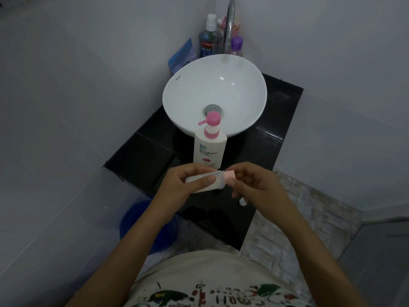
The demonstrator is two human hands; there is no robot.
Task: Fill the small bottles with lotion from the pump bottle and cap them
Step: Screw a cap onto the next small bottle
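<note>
While capped, small bottle (pixel 205 181) whitish inside.

The black tiled desk (pixel 141 156) carried a white basin (pixel 188 94) at its far side, the pump bottle (pixel 209 149) just near it, and a small white object (pixel 242 202) near the right.

Single head-worn view, wide-angle, looking steeply down and forward from above the person's chest. The left hand (pixel 177 185) and right hand (pixel 256 185) sit close below the lens, mid-frame; just beyond them the black counter (pixel 146 156), farther out the white basin (pixel 172 100).
</note>
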